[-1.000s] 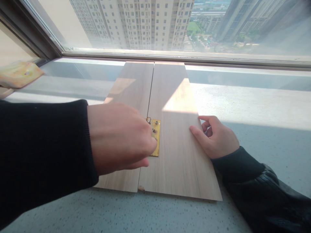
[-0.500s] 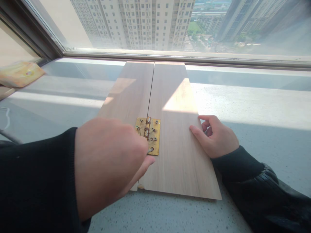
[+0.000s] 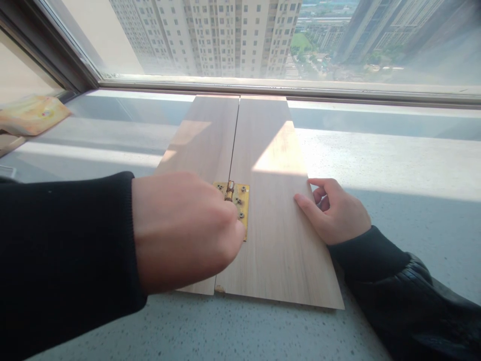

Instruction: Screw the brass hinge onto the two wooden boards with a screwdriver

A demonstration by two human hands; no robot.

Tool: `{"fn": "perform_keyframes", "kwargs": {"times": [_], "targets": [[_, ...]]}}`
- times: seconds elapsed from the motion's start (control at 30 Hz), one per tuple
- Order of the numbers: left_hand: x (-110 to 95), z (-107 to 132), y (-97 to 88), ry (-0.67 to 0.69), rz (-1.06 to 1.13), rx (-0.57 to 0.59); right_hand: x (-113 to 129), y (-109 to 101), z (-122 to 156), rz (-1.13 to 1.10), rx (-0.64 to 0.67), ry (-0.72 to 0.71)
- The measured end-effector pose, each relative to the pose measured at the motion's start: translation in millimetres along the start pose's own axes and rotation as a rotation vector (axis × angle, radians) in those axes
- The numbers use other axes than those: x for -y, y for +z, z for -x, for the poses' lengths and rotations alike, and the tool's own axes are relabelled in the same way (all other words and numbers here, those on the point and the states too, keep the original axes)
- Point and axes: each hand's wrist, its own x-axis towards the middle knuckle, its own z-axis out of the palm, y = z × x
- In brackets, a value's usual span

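Two pale wooden boards lie side by side with a thin gap between them, the left board (image 3: 188,145) and the right board (image 3: 278,250). A worn brass hinge (image 3: 244,200) with several cross-head screws spans the gap. My left hand (image 3: 190,230) is closed over the hinge's lower left part. It grips a screwdriver, now hidden beneath the hand; its thin metal shaft showed at a lower hinge screw a moment ago. My right hand (image 3: 334,210) holds the right board's outer edge, thumb on top and the other fingers curled at the side.
The boards rest on a speckled pale sill (image 3: 406,220), their far ends near the window frame (image 3: 338,95). A yellowish soft packet (image 3: 33,114) lies at the far left. Sunlight falls in bands across sill and boards.
My left hand has turned over, knuckles rolling right and downward, and now covers the screwdriver shaft and more of the hinge. My right hand and the boards stay nearly still.
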Motion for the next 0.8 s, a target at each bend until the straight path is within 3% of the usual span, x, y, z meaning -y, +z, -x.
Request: {"fn": "perform_keyframes", "kwargs": {"times": [0.17,0.3,0.4,0.6,0.8], "targets": [[-6,9,-0.9,-0.346,-0.004,0.035,0,0,0,-0.005,0.0,-0.006],[-15,9,0.2,-0.451,0.014,-0.041,0,0,0,-0.008,-0.002,-0.006],[-17,4,0.0,-0.432,0.054,-0.064,0,0,0,-0.01,-0.002,-0.009],[-9,-2,-3.1,-0.313,0.053,0.01,0,0,0,-0.005,0.0,-0.004],[-8,-2,-4.4,-0.131,-0.13,0.005,1,-1,0,-0.001,0.001,0.006]]}}
